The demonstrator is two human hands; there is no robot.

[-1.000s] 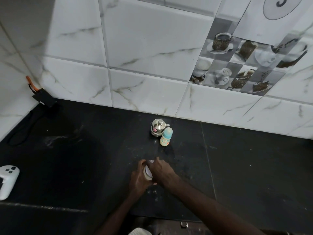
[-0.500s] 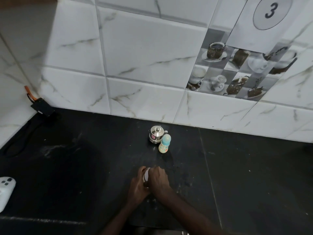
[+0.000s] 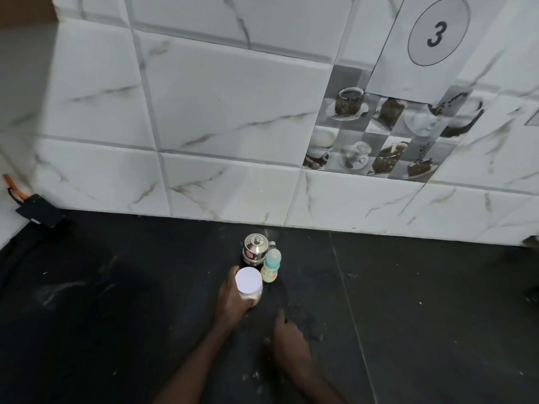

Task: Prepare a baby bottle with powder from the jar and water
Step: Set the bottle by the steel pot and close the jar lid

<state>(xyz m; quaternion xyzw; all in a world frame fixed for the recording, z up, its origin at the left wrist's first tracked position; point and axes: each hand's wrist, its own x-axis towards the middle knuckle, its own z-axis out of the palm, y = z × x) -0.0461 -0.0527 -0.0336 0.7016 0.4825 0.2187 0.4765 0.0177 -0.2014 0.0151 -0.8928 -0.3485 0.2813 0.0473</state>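
The left hand (image 3: pixel 233 298) grips the upright, white-lidded powder jar (image 3: pixel 248 284). Just beside the jar, the baby bottle (image 3: pixel 271 266) stands at 1 o'clock and a steel kettle (image 3: pixel 255 249) at 12. At 5 o'clock the right hand (image 3: pixel 290 344) lies relaxed on the black table (image 3: pixel 408 316), holding nothing.

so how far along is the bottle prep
Nothing visibly done: the baby bottle stands capped beside the kettle. In hand: the left hand grips the jar, white lid on; the right hand rests on the counter. Left, seemingly: powder and water into the bottle.
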